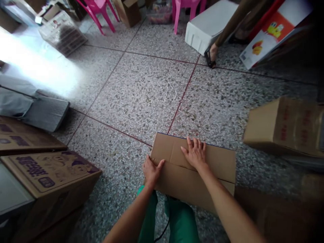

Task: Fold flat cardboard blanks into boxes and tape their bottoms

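Note:
In front of my green-clad legs stands a brown cardboard box (187, 182), its two top flaps folded down so their edges meet along a seam. My left hand (152, 171) is at the box's left end, thumb on the top and the other fingers over the side edge. On the far flap lies my right hand (195, 152), flat with fingers spread and fingertips at the far edge. The underside of the box and part of its near side are hidden.
Printed cartons (58, 168) are stacked at left beside a grey flat panel (48, 111). Another taped box (283, 125) stands at right. Farther off are a white foam box (207, 25), a person's sandalled foot (211, 55), pink chairs (98, 10) and a crate (62, 32).

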`<action>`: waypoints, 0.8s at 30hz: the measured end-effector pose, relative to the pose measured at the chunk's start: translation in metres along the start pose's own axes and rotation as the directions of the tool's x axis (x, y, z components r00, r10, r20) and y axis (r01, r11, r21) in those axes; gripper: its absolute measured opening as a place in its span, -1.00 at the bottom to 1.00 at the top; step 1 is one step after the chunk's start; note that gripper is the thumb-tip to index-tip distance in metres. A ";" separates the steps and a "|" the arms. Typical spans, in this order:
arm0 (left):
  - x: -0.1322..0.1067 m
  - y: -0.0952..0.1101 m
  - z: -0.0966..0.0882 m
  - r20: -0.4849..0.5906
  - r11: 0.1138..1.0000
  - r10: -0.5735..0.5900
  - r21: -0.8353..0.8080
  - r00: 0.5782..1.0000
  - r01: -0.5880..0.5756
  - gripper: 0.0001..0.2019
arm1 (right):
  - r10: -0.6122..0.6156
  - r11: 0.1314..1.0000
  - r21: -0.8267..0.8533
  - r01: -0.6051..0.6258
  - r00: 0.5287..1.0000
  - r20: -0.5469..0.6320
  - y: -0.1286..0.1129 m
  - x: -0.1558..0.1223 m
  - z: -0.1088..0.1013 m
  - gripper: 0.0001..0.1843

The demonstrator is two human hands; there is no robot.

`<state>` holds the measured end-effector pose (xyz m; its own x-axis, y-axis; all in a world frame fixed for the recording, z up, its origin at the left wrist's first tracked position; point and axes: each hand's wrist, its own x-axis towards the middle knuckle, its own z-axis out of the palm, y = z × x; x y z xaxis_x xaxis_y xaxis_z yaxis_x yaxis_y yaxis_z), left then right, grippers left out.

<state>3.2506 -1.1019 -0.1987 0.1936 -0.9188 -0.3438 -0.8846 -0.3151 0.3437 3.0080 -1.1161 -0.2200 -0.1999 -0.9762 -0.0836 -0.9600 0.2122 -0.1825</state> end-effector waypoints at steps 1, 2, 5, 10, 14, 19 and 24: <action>-0.001 0.000 0.001 -0.015 1.000 0.011 0.001 1.000 -0.011 -0.05 | 0.000 1.000 -0.015 0.000 1.000 0.006 0.000 0.000 0.000 -0.28; -0.002 0.000 0.002 -0.030 1.000 0.018 0.000 0.999 -0.018 -0.07 | 0.002 1.000 -0.029 -0.002 1.000 0.011 0.000 0.000 -0.001 -0.29; -0.006 0.000 0.005 -0.076 1.000 0.031 0.003 0.997 -0.031 -0.09 | 0.007 0.998 -0.060 -0.006 1.000 0.018 -0.002 0.003 -0.004 -0.29; -0.013 -0.005 0.011 -0.122 0.991 0.111 0.087 0.986 -0.101 -0.07 | 0.043 0.996 -0.078 -0.044 0.999 -0.016 -0.011 -0.003 -0.004 -0.29; -0.013 -0.009 0.018 -0.114 0.978 0.172 0.140 0.978 -0.156 -0.07 | 0.108 0.994 -0.022 -0.112 0.985 -0.133 -0.022 -0.009 0.003 -0.33; -0.005 -0.004 0.019 -0.060 0.986 0.132 0.112 0.989 -0.125 -0.14 | 0.121 0.992 0.053 -0.114 0.981 -0.150 -0.025 0.004 0.007 -0.33; -0.002 0.007 0.012 -0.042 0.985 0.091 0.148 0.995 -0.084 -0.13 | 0.211 0.949 0.277 -0.151 0.957 -0.200 0.032 -0.021 -0.021 -0.38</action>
<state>3.2390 -1.0993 -0.2062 0.1298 -0.9530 -0.2738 -0.9507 -0.1980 0.2386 2.9776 -1.0899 -0.2034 -0.4331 -0.8980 0.0776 -0.8264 0.3613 -0.4318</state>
